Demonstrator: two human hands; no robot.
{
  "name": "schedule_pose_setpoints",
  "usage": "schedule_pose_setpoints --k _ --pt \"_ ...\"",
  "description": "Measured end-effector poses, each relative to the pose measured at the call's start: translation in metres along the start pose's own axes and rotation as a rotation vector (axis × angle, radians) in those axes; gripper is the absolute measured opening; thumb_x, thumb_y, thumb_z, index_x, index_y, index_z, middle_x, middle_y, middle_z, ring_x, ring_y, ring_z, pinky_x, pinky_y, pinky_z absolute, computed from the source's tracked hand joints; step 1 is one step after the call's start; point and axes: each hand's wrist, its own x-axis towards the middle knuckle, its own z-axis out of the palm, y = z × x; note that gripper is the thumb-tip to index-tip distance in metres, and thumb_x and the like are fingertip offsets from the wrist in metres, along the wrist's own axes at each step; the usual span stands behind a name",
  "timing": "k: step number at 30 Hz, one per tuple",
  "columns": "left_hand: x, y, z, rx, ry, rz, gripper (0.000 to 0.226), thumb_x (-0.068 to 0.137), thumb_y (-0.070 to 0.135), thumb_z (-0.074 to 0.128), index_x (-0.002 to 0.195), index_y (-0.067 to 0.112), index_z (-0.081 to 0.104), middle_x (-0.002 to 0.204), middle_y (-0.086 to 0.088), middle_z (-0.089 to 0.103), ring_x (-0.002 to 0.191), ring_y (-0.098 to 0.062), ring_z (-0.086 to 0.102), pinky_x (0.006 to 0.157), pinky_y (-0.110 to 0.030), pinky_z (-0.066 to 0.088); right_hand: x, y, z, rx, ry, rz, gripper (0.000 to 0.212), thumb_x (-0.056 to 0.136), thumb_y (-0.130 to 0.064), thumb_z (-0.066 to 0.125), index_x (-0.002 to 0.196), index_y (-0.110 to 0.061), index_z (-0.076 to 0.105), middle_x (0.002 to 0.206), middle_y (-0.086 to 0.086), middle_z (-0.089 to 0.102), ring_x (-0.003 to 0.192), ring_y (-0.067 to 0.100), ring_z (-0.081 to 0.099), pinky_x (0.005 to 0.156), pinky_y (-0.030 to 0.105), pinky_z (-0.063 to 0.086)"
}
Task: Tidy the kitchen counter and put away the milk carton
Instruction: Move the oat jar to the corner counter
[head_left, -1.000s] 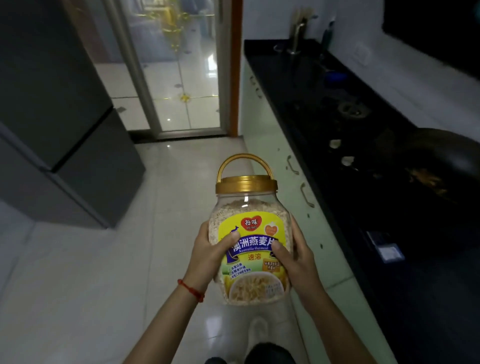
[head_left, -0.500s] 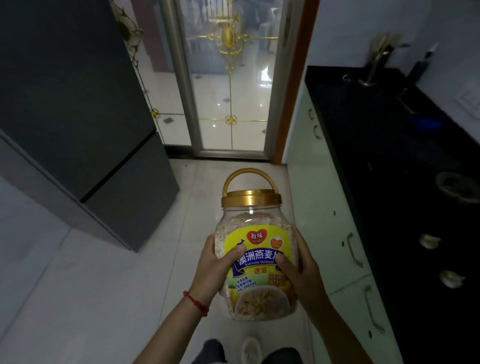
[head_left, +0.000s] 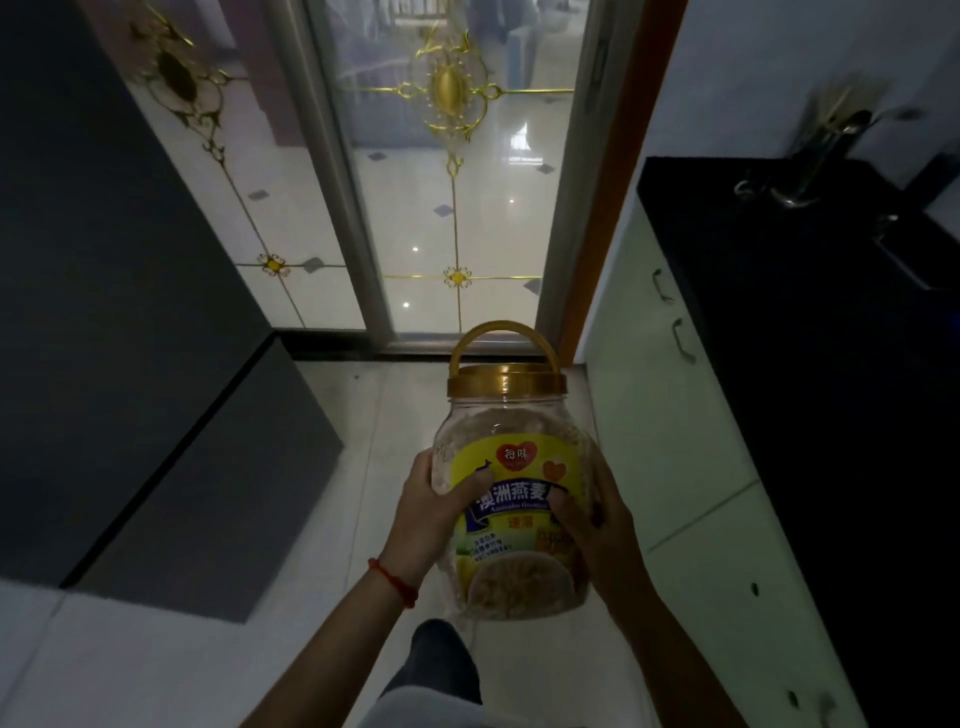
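I hold a large clear plastic oatmeal jar (head_left: 511, 457) upright in front of me, above the tiled floor. It has a gold lid with an arched handle and a yellow and blue label. My left hand (head_left: 423, 512) wraps its left side, thumb across the label; a red string sits on that wrist. My right hand (head_left: 597, 525) grips its right side. No milk carton is in view.
A dark grey fridge (head_left: 130, 338) stands on the left. The black kitchen counter (head_left: 810, 364) with pale cabinet doors (head_left: 670, 426) runs along the right; a tap (head_left: 815, 156) is at its far end. A glass sliding door (head_left: 457, 171) with gold ornament lies straight ahead.
I have walked forward along the counter with the jar; the glass door and fridge are closer, and the wok and stove have left the view. My grip on the jar is unchanged.
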Motion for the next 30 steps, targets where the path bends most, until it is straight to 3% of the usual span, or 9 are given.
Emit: schedule_pose_setpoints --k 4,9,11,15,19,22,25,27,30 --pt "0.087 0.042 0.003 0.040 -0.088 -0.005 0.119 0.028 0.069 0.080 0.123 0.007 0.043 0.118 -0.022 0.061 0.102 -0.037 0.064 0.085 -0.056 0.053 0.073 -0.024 0.003 0.003 0.082 -0.028 0.126 0.035 -0.080 0.067 0.140 -0.023 0.029 0.111 -0.012 0.056 0.086 -0.010 0.065 0.059 0.012 0.053" --pt "0.175 0.073 0.038 0.085 -0.226 -0.026 0.120 0.022 0.072 0.077 0.120 0.010 0.043 0.110 -0.012 0.064 0.092 -0.024 0.068 0.064 -0.027 0.058 0.149 -0.040 -0.022 0.051 0.188 -0.011 0.113 0.033 -0.079 0.069 0.130 -0.034 0.034 0.115 -0.007 0.056 0.086 -0.009 0.065 0.060 0.013 0.054" --pt "0.208 0.081 0.056 0.085 -0.261 -0.033 0.119 0.021 0.072 0.077 0.119 0.013 0.042 0.108 -0.009 0.064 0.089 -0.019 0.068 0.062 -0.022 0.057 0.179 -0.042 -0.036 0.068 0.222 -0.010 0.104 0.033 -0.079 0.069 0.122 -0.035 0.039 0.113 -0.008 0.057 0.086 -0.009 0.065 0.060 0.012 0.054" --pt "0.279 0.096 0.095 0.111 -0.305 -0.032 0.115 0.021 0.072 0.076 0.117 0.018 0.043 0.111 -0.010 0.063 0.091 -0.020 0.068 0.063 -0.023 0.057 0.248 -0.045 -0.073 0.057 0.257 -0.009 0.111 0.033 -0.079 0.070 0.129 -0.033 0.037 0.114 -0.008 0.058 0.086 -0.009 0.065 0.060 0.013 0.054" --pt "0.345 0.114 0.143 0.103 -0.301 -0.024 0.121 0.028 0.069 0.078 0.127 0.012 0.039 0.119 -0.016 0.061 0.099 -0.028 0.067 0.072 -0.034 0.060 0.320 -0.061 -0.120 0.089 0.240 -0.015 0.119 0.032 -0.078 0.070 0.134 -0.029 0.033 0.109 -0.012 0.057 0.084 -0.008 0.066 0.059 0.013 0.054" --pt "0.385 0.133 0.175 0.099 -0.312 -0.010 0.120 0.029 0.068 0.079 0.128 0.012 0.038 0.118 -0.016 0.061 0.100 -0.029 0.067 0.071 -0.032 0.059 0.363 -0.079 -0.151 0.079 0.230 -0.018 0.119 0.034 -0.077 0.071 0.135 -0.029 0.032 0.111 -0.012 0.058 0.088 -0.006 0.066 0.061 0.015 0.054" --pt "0.420 0.150 0.204 0.102 -0.313 -0.001 0.114 0.031 0.064 0.080 0.124 0.012 0.042 0.116 -0.016 0.062 0.097 -0.028 0.067 0.067 -0.028 0.059 0.401 -0.093 -0.176 0.102 0.231 -0.012 0.114 0.038 -0.074 0.073 0.135 -0.029 0.034 0.119 -0.003 0.059 0.095 0.003 0.067 0.065 0.020 0.056" --pt "0.444 0.159 0.223 0.110 -0.307 0.031 0.097 0.036 0.058 0.079 0.118 0.018 0.045 0.114 -0.014 0.063 0.095 -0.025 0.068 0.066 -0.027 0.059 0.425 -0.101 -0.193 0.120 0.238 -0.012 0.112 0.039 -0.072 0.075 0.135 -0.029 0.035 0.120 -0.003 0.059 0.098 0.008 0.067 0.067 0.023 0.057" --pt "0.479 0.170 0.252 0.136 -0.352 0.063 0.102 0.033 0.069 0.077 0.116 0.020 0.044 0.113 -0.011 0.062 0.096 -0.024 0.067 0.076 -0.038 0.059 0.460 -0.108 -0.217 0.133 0.272 -0.012 0.116 0.040 -0.070 0.076 0.139 -0.028 0.033 0.124 0.004 0.058 0.101 0.016 0.067 0.071 0.029 0.058"
